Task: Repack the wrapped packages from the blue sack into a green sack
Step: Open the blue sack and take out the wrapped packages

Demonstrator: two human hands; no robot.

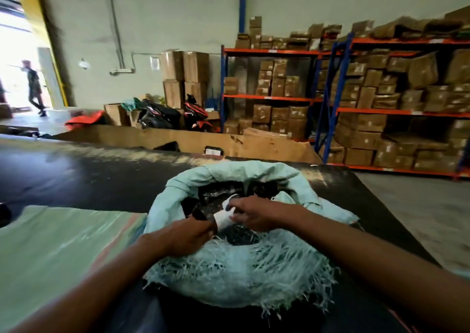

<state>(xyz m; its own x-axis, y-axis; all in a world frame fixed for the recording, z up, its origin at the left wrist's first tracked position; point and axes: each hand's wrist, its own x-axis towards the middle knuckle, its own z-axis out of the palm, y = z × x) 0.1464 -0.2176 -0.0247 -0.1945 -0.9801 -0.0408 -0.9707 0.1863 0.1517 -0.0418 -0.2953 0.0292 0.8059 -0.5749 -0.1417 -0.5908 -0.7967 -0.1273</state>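
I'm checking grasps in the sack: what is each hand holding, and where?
Both hands reach into the open sack. The right hand grips a white-labelled package at its right end; the left hand grips its near-left edge.

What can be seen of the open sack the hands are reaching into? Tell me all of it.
The open sack is pale blue-green woven plastic, its mouth rolled down and its near edge frayed into loose strands. It sits slumped on a black surface, mouth up, holding dark wrapped packages and a white one. The left hand and right hand both reach inside, each with a grip on the packages.
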